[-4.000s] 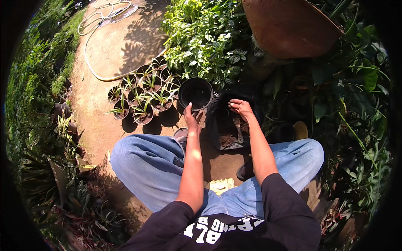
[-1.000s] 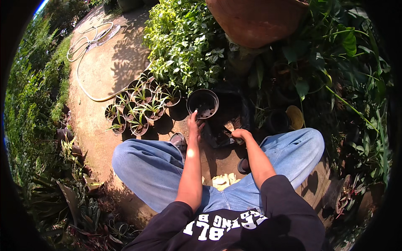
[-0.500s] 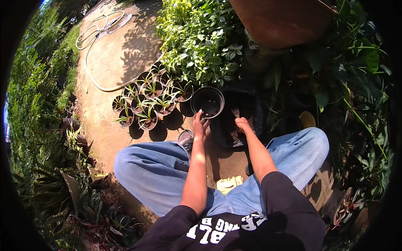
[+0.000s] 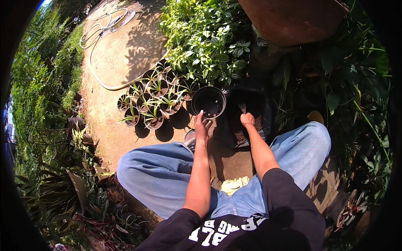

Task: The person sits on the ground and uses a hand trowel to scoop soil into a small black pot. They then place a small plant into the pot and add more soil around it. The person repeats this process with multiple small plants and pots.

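My left hand (image 4: 202, 127) grips the near rim of a round black plant pot (image 4: 208, 102), with the thumb over the edge. The pot's open mouth faces me. Its inside looks dark, with a few pale spots at the bottom. To its right, my right hand (image 4: 248, 120) is closed around what looks like a trowel (image 4: 242, 108); only a short flat grey part shows beyond the fist. That hand is over a black plastic bag (image 4: 268, 109) holding dark soil (image 4: 240, 137), much of it in shadow.
Several small potted plants (image 4: 154, 121) with striped, narrow leaves are grouped at the left of the pot. A leafy bush (image 4: 205, 42) and a large brown planter (image 4: 293, 21) stand beyond. A pale hose (image 4: 94, 71) curves over the ground. Yellow cloth (image 4: 233, 185) lies between my legs.
The view has shifted slightly, so the surroundings sit farther right. The pot has moved a little left relative to the bag, and its inside shows more plainly. Both hands keep their hold.
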Available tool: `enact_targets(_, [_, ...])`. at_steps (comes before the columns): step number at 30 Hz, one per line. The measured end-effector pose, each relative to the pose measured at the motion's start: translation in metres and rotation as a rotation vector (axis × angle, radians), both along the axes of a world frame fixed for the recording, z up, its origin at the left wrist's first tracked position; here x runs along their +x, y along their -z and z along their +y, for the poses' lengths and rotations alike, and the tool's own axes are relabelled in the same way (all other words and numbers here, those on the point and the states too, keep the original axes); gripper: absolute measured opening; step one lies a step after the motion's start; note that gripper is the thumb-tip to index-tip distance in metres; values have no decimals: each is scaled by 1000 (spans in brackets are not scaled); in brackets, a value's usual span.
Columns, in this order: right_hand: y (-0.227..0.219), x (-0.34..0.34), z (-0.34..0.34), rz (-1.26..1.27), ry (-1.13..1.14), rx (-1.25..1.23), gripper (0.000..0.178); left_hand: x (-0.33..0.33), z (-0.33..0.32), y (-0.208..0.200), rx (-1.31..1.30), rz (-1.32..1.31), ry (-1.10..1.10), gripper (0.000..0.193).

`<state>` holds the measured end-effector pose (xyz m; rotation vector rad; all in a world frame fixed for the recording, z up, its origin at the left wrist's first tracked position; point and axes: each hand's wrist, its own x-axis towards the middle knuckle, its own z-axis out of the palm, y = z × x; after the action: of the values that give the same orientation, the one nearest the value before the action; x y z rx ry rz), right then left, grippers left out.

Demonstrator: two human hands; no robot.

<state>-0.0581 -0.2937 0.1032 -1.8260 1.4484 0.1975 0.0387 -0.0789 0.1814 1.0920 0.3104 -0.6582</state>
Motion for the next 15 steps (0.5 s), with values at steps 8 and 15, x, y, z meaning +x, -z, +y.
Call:
enact_targets(8, [-13,-19,0,-20,-73,-70,46,0,-4,-3,0,-9,-23,56])
enact_targets(15, [3,-51,-17,-81,-181,-31,41,-8,-22,-13,47,-33,52,66])
